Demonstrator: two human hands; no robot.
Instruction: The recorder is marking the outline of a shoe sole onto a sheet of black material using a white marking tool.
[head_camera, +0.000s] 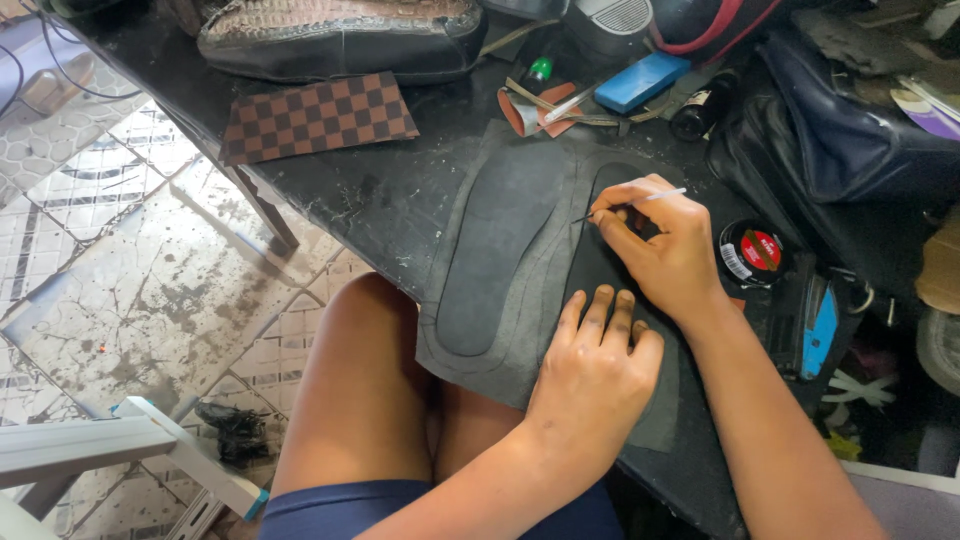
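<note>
Pinching a thin white marking stick, the right hand traces; the left hand presses flat on the dark sole-shaped rubber sheet.

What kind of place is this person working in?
Probably a small shoe-repair stall: the right hand marks a dark rubber sheet with sole outlines, the left hand presses it down, and a worn shoe and polish tin sit on the workbench.
</note>
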